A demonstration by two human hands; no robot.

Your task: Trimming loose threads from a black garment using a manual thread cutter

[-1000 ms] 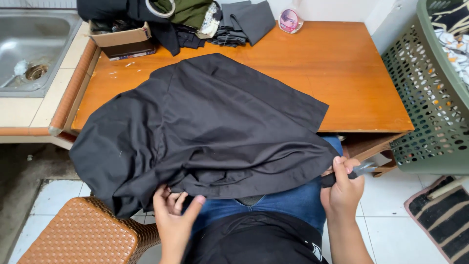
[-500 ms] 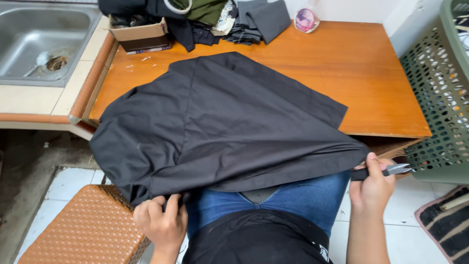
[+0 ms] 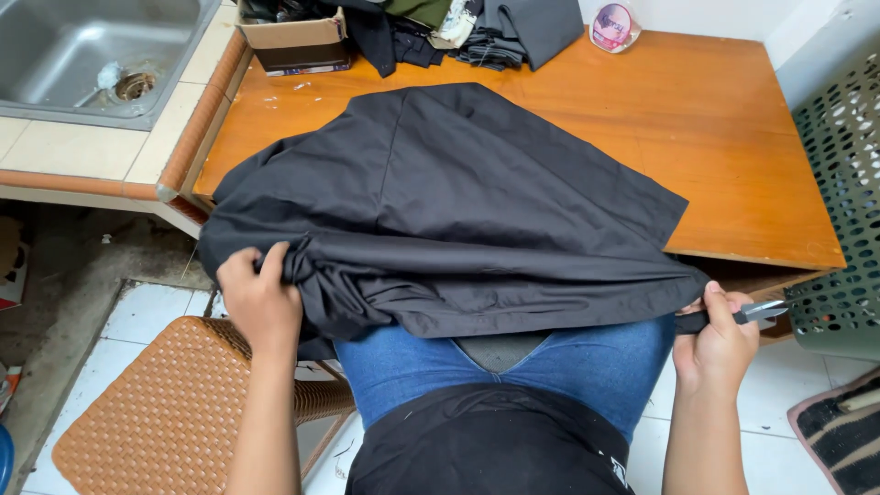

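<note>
Cloth first: we see a black garment [image 3: 440, 211] spread over the near part of the wooden table [image 3: 733, 137], its lower edge hanging off toward the lap in blue jeans [image 3: 513, 367]. The left hand [image 3: 261, 298] is clenched on a bunched fold at the garment's left edge. The right hand [image 3: 720, 335] grips the garment's right corner together with small metal snips [image 3: 765, 310], blades pointing right. Left lies a steel sink [image 3: 82, 55]; a woven stool [image 3: 174, 403] stands below. A green laundry basket [image 3: 843, 183] stands right, a cardboard box [image 3: 298, 41] at the far edge.
</note>
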